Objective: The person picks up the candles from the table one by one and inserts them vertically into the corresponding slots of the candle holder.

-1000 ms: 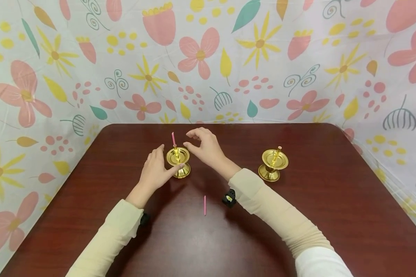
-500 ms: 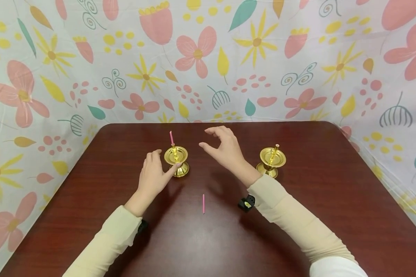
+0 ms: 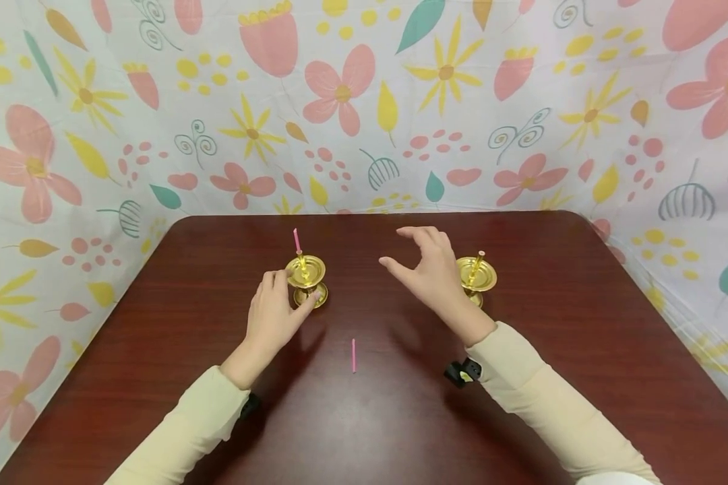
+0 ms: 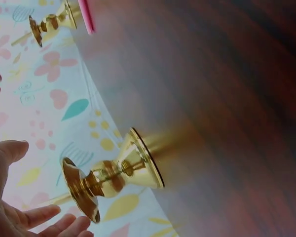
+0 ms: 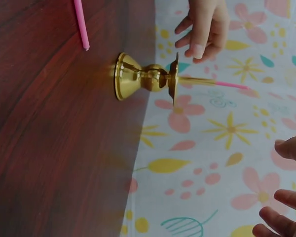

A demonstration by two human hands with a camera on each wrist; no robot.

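A brass candlestick stands upright at the left of the table, with a thin pink candle in its stem. My left hand is beside this candlestick, thumb and fingers spread toward it and holding nothing; whether a fingertip touches the dish I cannot tell. My right hand hovers with thumb and fingers apart, nothing between them. It partly covers a second brass candlestick, whose stem top is bare. Between the arms a second pink candle lies on the table.
The dark reddish wooden table has rounded far corners. A white cloth printed with flowers hangs behind it and along its sides.
My right hand has moved right, away from the left candlestick toward the other one. My left hand has shifted only slightly beside the left candlestick.
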